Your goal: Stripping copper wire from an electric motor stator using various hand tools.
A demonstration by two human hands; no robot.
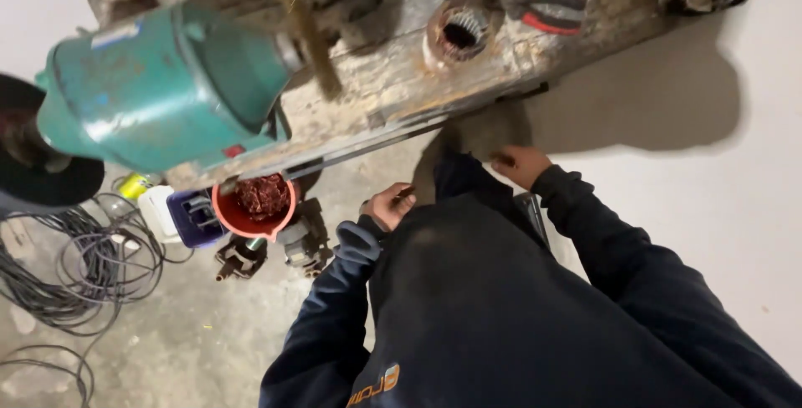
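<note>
I look straight down my dark sweatshirt at the floor below a worn wooden workbench point(393, 82). My left hand point(389, 205) is curled near my waist, its fingers closed around a small dark object that I cannot identify. My right hand point(520, 162) hangs lower right of the bench edge, fingers bent with a small dark piece between them; what it is stays unclear. A large teal electric motor point(167, 82) sits on the bench's left end. A round motor stator with copper windings point(458, 32) rests on the bench top beside red-handled pliers point(547, 9).
An orange funnel-like bowl with reddish wire scrap point(255, 203) stands on the concrete floor under the bench, beside a blue box point(190, 217) and dark metal parts point(305, 241). Black cable coils point(75, 266) lie at left. A black disc point(33, 166) juts in at far left.
</note>
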